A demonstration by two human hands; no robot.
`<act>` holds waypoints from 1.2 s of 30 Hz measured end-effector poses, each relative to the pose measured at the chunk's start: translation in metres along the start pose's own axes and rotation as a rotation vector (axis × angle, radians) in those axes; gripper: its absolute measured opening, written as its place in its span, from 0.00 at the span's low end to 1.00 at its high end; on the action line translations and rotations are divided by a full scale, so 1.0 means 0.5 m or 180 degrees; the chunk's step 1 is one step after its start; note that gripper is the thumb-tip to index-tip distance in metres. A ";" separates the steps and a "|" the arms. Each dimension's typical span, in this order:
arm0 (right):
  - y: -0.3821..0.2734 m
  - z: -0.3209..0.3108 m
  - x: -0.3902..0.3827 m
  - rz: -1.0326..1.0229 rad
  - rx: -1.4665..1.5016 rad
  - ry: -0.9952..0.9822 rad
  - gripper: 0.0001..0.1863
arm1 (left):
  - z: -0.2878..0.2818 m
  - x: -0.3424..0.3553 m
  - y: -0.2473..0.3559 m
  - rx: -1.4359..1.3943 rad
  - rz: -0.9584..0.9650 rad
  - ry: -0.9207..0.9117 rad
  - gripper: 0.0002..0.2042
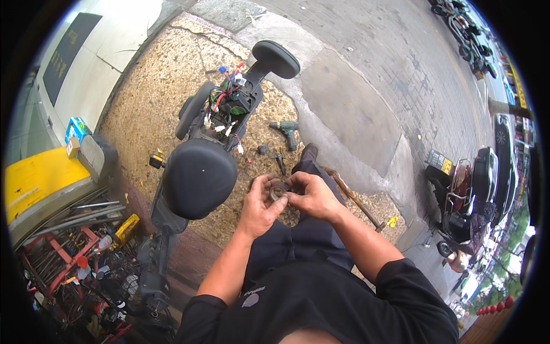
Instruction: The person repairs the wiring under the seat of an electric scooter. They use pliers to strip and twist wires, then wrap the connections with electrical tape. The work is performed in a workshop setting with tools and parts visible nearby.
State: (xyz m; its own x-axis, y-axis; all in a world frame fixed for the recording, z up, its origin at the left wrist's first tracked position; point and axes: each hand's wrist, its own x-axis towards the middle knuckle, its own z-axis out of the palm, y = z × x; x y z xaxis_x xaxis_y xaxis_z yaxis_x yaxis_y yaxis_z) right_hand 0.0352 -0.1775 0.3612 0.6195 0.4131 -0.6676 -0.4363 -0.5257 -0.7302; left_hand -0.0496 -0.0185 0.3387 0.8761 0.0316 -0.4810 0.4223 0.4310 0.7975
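Above my lap, my left hand (pixel 260 202) and my right hand (pixel 312 196) are together, fingers closed round a small dark ring (pixel 279 191) that looks like a roll of tape. Fingers cover part of it, so its kind is not certain. Just left of my hands lies an electric scooter with a black seat (pixel 200 176). Its body is uncovered, baring coloured wires and white connectors (pixel 226 112). On the ground beyond my hands are a teal and black cordless drill (pixel 286 134), dark pliers (pixel 279 161) and a small black piece (pixel 263 149).
Tools and parts crowd a red rack (pixel 69 258) at lower left, below a yellow ledge (pixel 40 180). A wooden-handled tool (pixel 355 198) lies right of my leg. Parked scooters (pixel 458 200) stand farther right. My shoe (pixel 309 152) is near the drill.
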 end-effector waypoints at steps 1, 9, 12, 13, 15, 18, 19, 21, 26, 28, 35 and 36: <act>0.005 0.000 0.018 0.0149 0.0250 -0.0140 0.14 | 0.002 0.004 -0.003 0.0202 0.0184 0.0095 0.23; 0.054 -0.122 0.177 0.0823 0.0922 -0.1412 0.14 | 0.053 0.119 -0.068 0.1393 -0.0065 0.0777 0.23; 0.092 -0.206 0.246 0.0404 0.0269 -0.1654 0.12 | 0.100 0.173 -0.108 0.0350 -0.0623 0.1005 0.24; 0.102 -0.232 0.268 0.0219 -0.0166 -0.1675 0.09 | 0.119 0.188 -0.117 0.0058 -0.0719 0.1096 0.24; 0.117 -0.276 0.302 -0.0061 -0.0455 -0.1818 0.07 | 0.149 0.223 -0.136 -0.0279 -0.0665 0.1138 0.23; 0.128 -0.310 0.370 -0.0252 -0.0654 -0.2017 0.06 | 0.166 0.274 -0.160 -0.0469 -0.0864 0.1161 0.23; 0.129 -0.315 0.392 -0.0299 -0.0679 -0.2054 0.05 | 0.161 0.292 -0.170 -0.0430 -0.0790 0.1173 0.22; 0.138 -0.304 0.447 -0.0095 -0.0854 -0.2148 0.05 | 0.139 0.327 -0.199 -0.0356 -0.0792 0.1215 0.22; 0.184 -0.240 0.590 -0.0930 -0.1473 -0.2279 0.06 | 0.033 0.404 -0.320 -0.0063 -0.0333 0.1436 0.20; 0.216 -0.195 0.644 -0.1108 -0.1617 -0.2314 0.07 | -0.013 0.423 -0.375 -0.0036 -0.0383 0.1386 0.21; 0.319 -0.110 0.804 -0.0829 -0.1537 -0.2547 0.06 | -0.149 0.518 -0.536 -0.0928 0.0062 0.1243 0.20; 0.328 -0.106 0.824 -0.0854 -0.1609 -0.2619 0.06 | -0.164 0.532 -0.549 -0.1020 0.0139 0.1219 0.21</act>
State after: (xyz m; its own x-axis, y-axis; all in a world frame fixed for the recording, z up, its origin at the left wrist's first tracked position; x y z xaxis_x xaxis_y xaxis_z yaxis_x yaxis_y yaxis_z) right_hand 0.2534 -0.1328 -0.0257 -0.0709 0.8498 -0.5224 0.0986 -0.5152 -0.8514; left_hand 0.0483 -0.0546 -0.0379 0.7177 0.3588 -0.5967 0.2418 0.6752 0.6969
